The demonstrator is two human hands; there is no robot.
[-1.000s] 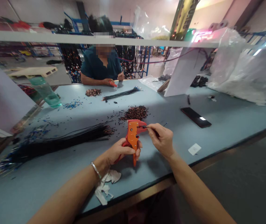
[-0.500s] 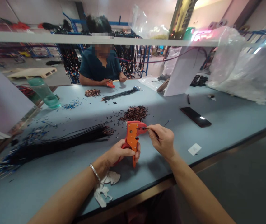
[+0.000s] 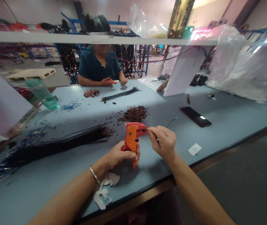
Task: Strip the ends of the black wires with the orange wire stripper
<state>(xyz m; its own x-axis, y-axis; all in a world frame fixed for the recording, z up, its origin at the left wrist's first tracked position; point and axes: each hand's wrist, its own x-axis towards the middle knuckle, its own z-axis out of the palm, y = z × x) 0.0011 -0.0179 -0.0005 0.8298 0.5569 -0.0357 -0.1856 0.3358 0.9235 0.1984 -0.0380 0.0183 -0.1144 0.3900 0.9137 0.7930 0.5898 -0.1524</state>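
My left hand (image 3: 121, 154) is wrapped round the handles of an orange and red wire stripper (image 3: 131, 137), held upright above the table with its jaws toward my right hand. Pinched in my right hand (image 3: 163, 140) is a thin black wire (image 3: 149, 130), its end at the stripper's jaws. Behind my right fingers, a length of wire with a blue end (image 3: 172, 122) shows over the table. A long bundle of black wires (image 3: 60, 145) lies to the left. Just beyond the stripper sits a heap of short black and copper-coloured offcuts (image 3: 134, 113).
Across the table (image 3: 231, 125) a co-worker (image 3: 99, 67) holds another orange tool, near a smaller wire bundle (image 3: 121, 94). A phone (image 3: 195, 116) and a white label (image 3: 195, 149) lie right. A green bottle (image 3: 43, 95) stands left; crumpled tissue (image 3: 102, 193) lies near the front edge.
My right hand has shifted very slightly with the wire at the jaws, and more of the blue-ended wire shows behind it. The co-worker's orange tool has tilted. My left hand keeps its grip.
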